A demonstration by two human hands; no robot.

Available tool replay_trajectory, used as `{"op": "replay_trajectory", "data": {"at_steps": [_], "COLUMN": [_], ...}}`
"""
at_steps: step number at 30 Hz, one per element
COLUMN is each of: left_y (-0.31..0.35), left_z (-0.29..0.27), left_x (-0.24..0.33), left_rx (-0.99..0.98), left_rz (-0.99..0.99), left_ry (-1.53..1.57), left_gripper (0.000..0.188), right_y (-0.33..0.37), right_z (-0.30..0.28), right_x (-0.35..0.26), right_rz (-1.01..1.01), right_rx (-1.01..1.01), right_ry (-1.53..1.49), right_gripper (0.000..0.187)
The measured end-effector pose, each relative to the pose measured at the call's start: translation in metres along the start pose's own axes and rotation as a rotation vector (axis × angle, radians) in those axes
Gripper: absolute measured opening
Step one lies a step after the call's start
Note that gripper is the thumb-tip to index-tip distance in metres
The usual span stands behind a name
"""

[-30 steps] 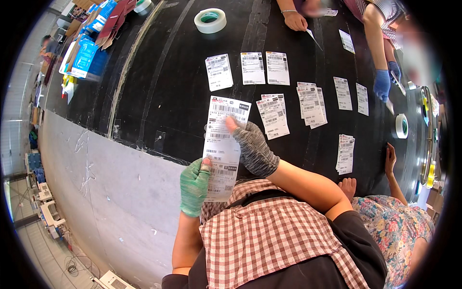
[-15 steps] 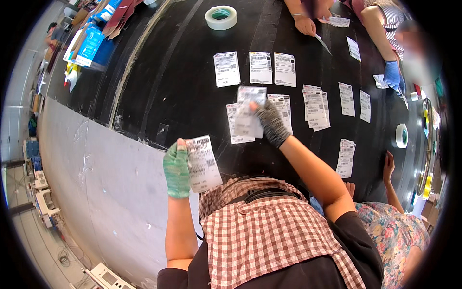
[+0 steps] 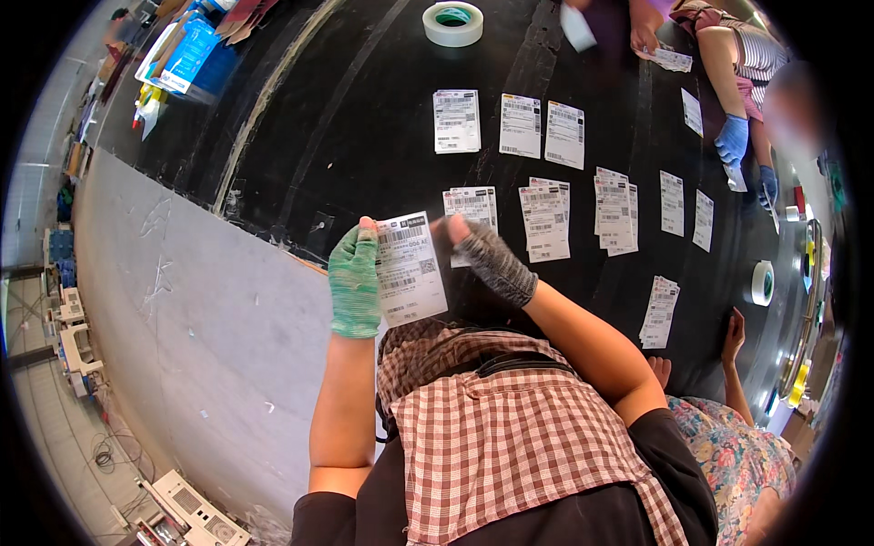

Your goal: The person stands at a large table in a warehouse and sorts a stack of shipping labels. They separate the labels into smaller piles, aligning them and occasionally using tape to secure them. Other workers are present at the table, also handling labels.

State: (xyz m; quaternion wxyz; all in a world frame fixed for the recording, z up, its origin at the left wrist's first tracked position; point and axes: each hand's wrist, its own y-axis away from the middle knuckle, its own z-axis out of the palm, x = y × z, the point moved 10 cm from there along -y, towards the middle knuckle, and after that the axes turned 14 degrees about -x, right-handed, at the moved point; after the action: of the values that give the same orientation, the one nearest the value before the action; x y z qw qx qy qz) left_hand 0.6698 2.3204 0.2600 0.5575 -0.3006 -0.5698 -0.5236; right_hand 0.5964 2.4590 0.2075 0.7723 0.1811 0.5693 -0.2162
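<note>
My left hand [image 3: 355, 282], in a green striped fingerless glove, pinches white printed shipping labels [image 3: 411, 282] upright by their left edge, thumb on top. How many sheets are in it I cannot tell. My right hand [image 3: 496, 259], in a dark grey fingerless glove, is just right of those labels. Its fingertips are smeared by motion, and no sheet shows clearly in them. Behind it lies a partly hidden label pile [image 3: 473, 202]. An overlapping label pile [image 3: 546, 227] lies to its right, with another label pile [image 3: 615, 214] beyond.
Farther off lie three label stacks [image 3: 455, 120] in a row and a tape roll [image 3: 452, 25]. Single labels [image 3: 672, 202] and a tape roll [image 3: 763, 283] are at right. Co-workers' gloved hands [image 3: 732, 141] and bare hands [image 3: 645, 36] handle papers. A grey panel [image 3: 209, 300] borders the black table.
My right hand has drawn back toward the left-hand labels, and the sheet it held no longer shows in it. My left hand has risen slightly. The view has shifted.
</note>
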Motion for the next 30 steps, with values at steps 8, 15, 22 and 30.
{"op": "replay_trajectory", "data": {"at_steps": [8, 15, 22, 30], "left_y": [0.02, 0.027, 0.019, 0.016], "left_z": [0.033, 0.039, 0.037, 0.022], "left_x": [-0.039, -0.038, -0.038, -0.031], "left_rx": [-0.374, -0.344, -0.336, -0.25], "left_rz": [-0.29, -0.312, -0.258, -0.166], "left_ry": [-0.251, -0.41, -0.436, -0.16], "left_gripper": [0.039, 0.041, 0.037, 0.04], "right_y": [0.008, 0.004, 0.002, 0.043], "right_z": [-0.008, 0.0, -0.035, -0.136], "right_x": [-0.025, -0.025, -0.027, -0.045], "right_rz": [0.043, 0.089, -0.175, -0.169], "right_rx": [0.219, 0.041, 0.196, 0.353], "right_ry": [-0.487, -0.594, -0.698, -0.489], "right_gripper": [0.035, 0.065, 0.052, 0.046]}}
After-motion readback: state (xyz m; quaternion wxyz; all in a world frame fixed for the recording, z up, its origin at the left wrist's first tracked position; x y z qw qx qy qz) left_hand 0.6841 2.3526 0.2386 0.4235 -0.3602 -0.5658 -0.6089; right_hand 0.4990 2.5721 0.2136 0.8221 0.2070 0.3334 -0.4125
